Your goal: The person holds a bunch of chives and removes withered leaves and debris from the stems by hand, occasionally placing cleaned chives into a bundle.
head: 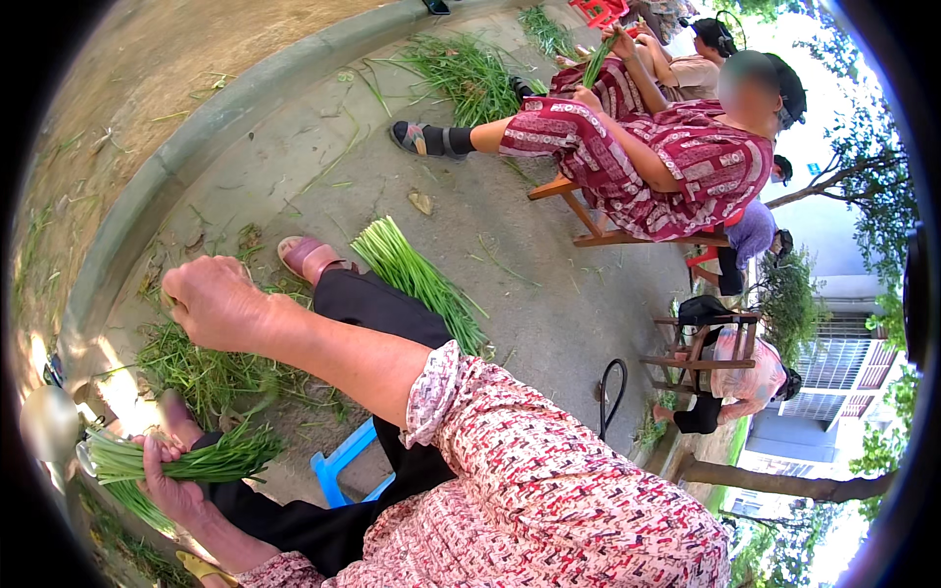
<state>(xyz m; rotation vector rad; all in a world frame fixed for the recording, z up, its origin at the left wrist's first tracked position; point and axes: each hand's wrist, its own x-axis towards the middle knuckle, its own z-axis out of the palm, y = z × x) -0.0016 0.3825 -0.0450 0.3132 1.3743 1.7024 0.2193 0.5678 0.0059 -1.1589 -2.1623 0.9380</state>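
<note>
My left hand point(173, 478), at the lower left, is closed around a bunch of long thin green stalks, perhaps garlic chives point(220, 452). More such stalks point(143, 503) lie just below that hand. Farther up, my right hand point(217, 303) is raised over the ground with its fingers curled; a small greenish bit shows at the fingertips, most of it hidden. A neat sheaf of green stalks point(419, 283) lies beside my shoe point(312, 257) and trouser leg. Loose, tangled greens point(213, 367) lie on the ground between my feet.
A blue plastic stool point(334, 467) stands near my legs. A curved concrete kerb point(220, 99) borders the paving. At the upper right, a person point(647, 162) in red patterned clothes sits on a wooden stool, holding greens point(599, 62), near a heap of greens point(470, 77). Other people sit beyond.
</note>
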